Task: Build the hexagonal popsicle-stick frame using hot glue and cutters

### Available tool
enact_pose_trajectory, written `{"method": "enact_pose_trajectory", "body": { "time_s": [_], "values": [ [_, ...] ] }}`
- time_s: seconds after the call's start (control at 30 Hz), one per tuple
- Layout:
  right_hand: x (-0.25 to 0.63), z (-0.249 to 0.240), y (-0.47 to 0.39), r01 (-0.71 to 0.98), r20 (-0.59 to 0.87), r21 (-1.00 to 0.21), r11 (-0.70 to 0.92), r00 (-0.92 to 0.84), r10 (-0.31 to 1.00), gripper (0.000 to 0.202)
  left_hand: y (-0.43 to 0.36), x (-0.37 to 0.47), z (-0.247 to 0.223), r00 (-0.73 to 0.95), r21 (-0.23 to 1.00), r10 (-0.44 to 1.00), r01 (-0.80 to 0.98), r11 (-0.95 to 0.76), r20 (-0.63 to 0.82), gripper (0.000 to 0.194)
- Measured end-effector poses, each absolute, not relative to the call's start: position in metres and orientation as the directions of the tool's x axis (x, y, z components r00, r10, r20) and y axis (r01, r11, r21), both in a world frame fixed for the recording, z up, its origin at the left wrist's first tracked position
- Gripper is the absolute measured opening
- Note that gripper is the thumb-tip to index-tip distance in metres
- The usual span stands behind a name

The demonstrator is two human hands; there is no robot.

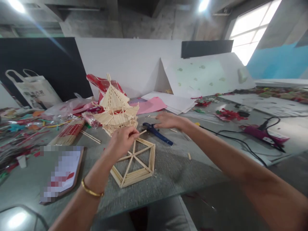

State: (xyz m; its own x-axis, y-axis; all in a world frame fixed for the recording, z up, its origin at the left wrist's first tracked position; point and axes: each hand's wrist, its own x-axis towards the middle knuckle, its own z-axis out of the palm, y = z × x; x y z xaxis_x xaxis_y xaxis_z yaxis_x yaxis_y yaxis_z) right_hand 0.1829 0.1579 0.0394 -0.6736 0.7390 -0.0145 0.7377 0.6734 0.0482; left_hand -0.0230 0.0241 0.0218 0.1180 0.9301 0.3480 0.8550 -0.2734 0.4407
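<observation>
A six-sided frame of stacked wooden sticks with spokes [140,175] lies flat near the table's front. Over its far left part, my left hand [125,139] is closed on a short wooden stick [142,132] that points right. My right hand [168,120] reaches over the table with its fingers apart, beside the dark blue cutting tool [159,134]; no object shows in it. Behind my left hand stands a pagoda-like model of wooden sticks [115,102] with a pointed roof.
At the left lie a phone-like device [64,175] and a packet of sticks [68,133]. A purple tool [267,134] with a black cable is at the right. Pink paper [151,105] and white sheets [176,103] lie farther back. A loose stick piece [189,156] lies right of the frame.
</observation>
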Motion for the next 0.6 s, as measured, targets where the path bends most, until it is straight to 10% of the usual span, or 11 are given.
{"method": "enact_pose_trajectory", "body": {
  "time_s": [0.27, 0.6],
  "values": [
    [0.182, 0.013, 0.168, 0.73, -0.265, 0.14, 0.669, -0.624, 0.736, 0.072, 0.023, -0.026, 0.01, 0.251, 0.414, 0.961, 0.868, -0.275, 0.113, 0.021],
    [0.179, 0.008, 0.17, 0.753, -0.165, 0.161, 0.638, -0.617, 0.769, 0.056, 0.002, -0.028, 0.002, 0.422, 0.505, 0.895, 0.809, -0.3, -0.143, 0.021]
  ]
}}
